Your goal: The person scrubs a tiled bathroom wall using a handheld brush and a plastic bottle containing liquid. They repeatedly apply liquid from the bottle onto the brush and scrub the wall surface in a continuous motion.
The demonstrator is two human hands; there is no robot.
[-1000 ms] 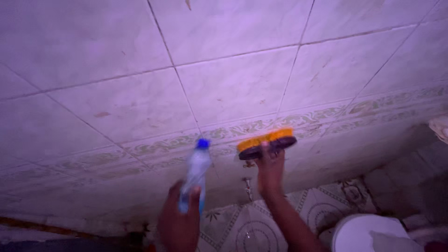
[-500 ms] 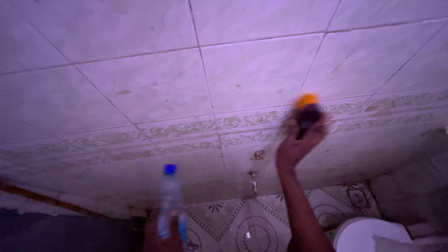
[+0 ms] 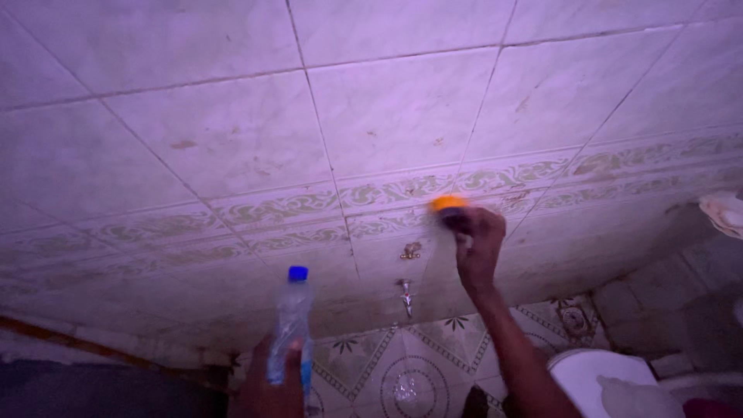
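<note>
Brush in right hand, bottle in left hand.

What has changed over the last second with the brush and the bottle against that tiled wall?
The right hand swept the orange scrubbing brush up and rightward across the wall tiles, then back down and left onto the patterned border. The left hand sank lower with the clear bottle. Both hands kept their hold; the taps stayed as they were.
</note>
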